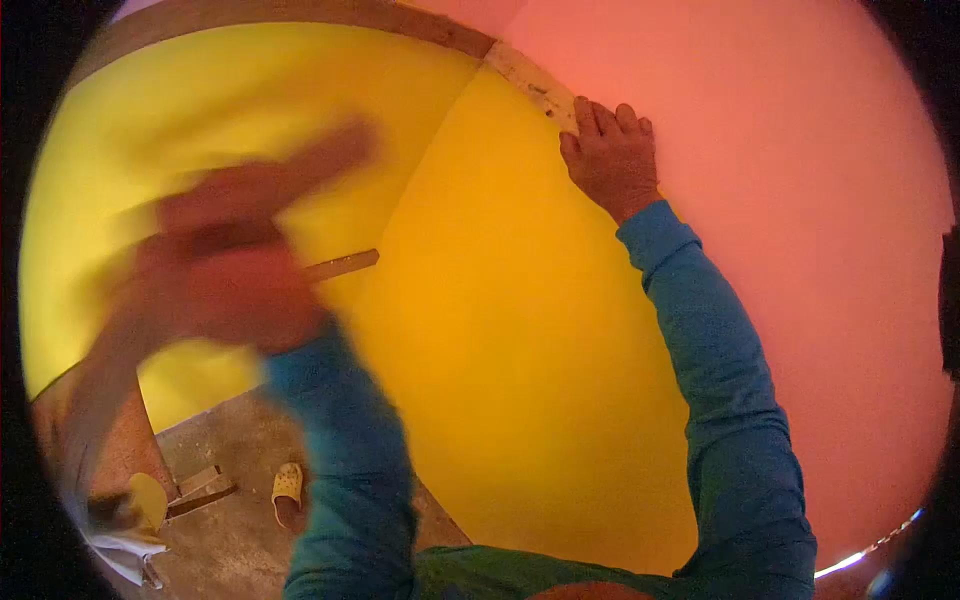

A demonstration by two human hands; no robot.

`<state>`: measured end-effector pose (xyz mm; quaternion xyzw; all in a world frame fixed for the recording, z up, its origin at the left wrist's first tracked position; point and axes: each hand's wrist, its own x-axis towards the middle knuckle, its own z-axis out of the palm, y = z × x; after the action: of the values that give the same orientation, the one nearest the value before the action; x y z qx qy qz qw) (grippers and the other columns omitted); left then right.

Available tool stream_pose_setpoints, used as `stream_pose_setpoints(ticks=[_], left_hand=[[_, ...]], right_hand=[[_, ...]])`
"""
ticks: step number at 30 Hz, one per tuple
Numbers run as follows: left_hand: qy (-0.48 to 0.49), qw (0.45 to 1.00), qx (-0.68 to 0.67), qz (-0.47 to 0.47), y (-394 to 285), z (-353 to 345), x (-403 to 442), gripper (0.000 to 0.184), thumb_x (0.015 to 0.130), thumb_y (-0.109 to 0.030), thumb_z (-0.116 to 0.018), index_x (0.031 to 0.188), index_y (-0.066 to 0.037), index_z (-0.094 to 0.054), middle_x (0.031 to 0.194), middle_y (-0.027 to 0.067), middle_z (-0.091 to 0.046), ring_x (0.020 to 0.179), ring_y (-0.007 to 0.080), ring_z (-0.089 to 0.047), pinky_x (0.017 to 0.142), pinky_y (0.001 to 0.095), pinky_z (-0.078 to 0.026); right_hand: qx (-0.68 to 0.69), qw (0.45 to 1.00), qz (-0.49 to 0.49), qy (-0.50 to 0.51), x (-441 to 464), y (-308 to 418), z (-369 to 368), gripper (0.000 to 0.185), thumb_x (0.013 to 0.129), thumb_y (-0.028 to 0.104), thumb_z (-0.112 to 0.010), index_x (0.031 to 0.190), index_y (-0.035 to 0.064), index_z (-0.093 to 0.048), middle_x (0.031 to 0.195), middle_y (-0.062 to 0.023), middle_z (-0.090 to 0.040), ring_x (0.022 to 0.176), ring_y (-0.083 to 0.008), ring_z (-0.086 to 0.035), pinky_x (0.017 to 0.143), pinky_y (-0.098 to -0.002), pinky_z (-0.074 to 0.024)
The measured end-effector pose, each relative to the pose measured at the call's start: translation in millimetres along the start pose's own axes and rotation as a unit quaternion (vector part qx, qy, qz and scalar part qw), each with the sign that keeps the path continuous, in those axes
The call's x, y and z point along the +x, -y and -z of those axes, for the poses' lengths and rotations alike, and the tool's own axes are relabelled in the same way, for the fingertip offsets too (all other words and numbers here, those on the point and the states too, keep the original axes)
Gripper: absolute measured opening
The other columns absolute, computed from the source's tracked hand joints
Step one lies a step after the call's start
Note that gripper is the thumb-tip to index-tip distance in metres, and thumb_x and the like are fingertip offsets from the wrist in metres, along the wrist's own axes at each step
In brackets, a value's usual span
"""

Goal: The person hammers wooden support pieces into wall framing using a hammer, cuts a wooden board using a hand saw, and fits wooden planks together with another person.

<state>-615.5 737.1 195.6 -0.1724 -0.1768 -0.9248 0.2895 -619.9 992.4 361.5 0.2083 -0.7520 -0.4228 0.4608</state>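
My left hand (240, 290) is smeared by motion in front of the yellow surface, at left. Its fingers cannot be made out. A long blurred brownish shape (320, 165) runs up and to the right just above it; whether the hand holds it I cannot tell. My right hand (615, 160) lies over the edge where yellow meets pink, fingers stretched upward and slightly apart. It touches the end of a pale, marked wooden strip (530, 82). Close to the left hand, a short brown wooden piece (345, 264) shows against the yellow surface (530, 330).
A broad pink surface (800, 200) fills the right side. A brown band (300, 14) curves along the top left. Down on the floor (235, 540) lie a yellow clog (288, 482) and some wooden pieces (200, 490). Crumpled whitish material (125, 555) is at lower left.
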Motion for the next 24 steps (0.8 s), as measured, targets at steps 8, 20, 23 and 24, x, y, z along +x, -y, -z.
stream_pose_setpoints(ticks=[8, 20, 23, 24], left_hand=[[0.122, 0.915, 0.286, 0.258, 6, -33, -49, 0.019, 0.072, -0.011, -0.064, 0.081, -0.004, -0.049, 0.057, 0.0044, -0.053, 0.048, 0.0151, -0.054, 0.044, 0.0316, -0.044], [0.144, 0.838, 0.379, 0.366, 87, -43, -84, 0.014, 0.07, -0.014, -0.06, 0.073, -0.001, -0.057, 0.056, 0.0112, -0.057, 0.052, 0.0236, -0.057, 0.049, 0.0379, -0.046], [0.102, 0.888, 0.361, 0.265, 36, -14, -48, 0.018, 0.069, -0.013, -0.065, 0.065, -0.003, -0.05, 0.049, 0.0049, -0.049, 0.043, 0.0151, -0.051, 0.041, 0.0327, -0.041], [0.061, 0.898, 0.328, 0.287, -8, -23, -39, 0.02, 0.07, -0.014, -0.067, 0.068, -0.004, -0.05, 0.051, 0.003, -0.049, 0.042, 0.0141, -0.05, 0.041, 0.0304, -0.041]], right_hand=[[0.023, 0.999, -0.014, 0.032, 6, -2, 3, 0.038, 0.074, 0.027, -0.062, 0.104, 0.0039, -0.058, 0.092, -0.0069, -0.062, 0.08, -0.0235, -0.051, 0.066, -0.0401, -0.0408], [0.011, 1.0, -0.006, 0.014, 5, -2, 4, 0.033, 0.074, 0.029, -0.059, 0.095, 0.0041, -0.055, 0.082, -0.0077, -0.058, 0.077, -0.0245, -0.05, 0.064, -0.0416, -0.0402], [0.001, 1.0, 0.003, -0.018, 5, -3, 6, 0.034, 0.073, 0.03, -0.06, 0.094, 0.0038, -0.055, 0.082, -0.0082, -0.058, 0.077, -0.0248, -0.051, 0.065, -0.0415, -0.0406], [0.01, 1.0, -0.003, -0.021, 7, -3, 2, 0.033, 0.073, 0.03, -0.06, 0.093, 0.0039, -0.055, 0.081, -0.0082, -0.057, 0.077, -0.0249, -0.05, 0.065, -0.0416, -0.0406]])
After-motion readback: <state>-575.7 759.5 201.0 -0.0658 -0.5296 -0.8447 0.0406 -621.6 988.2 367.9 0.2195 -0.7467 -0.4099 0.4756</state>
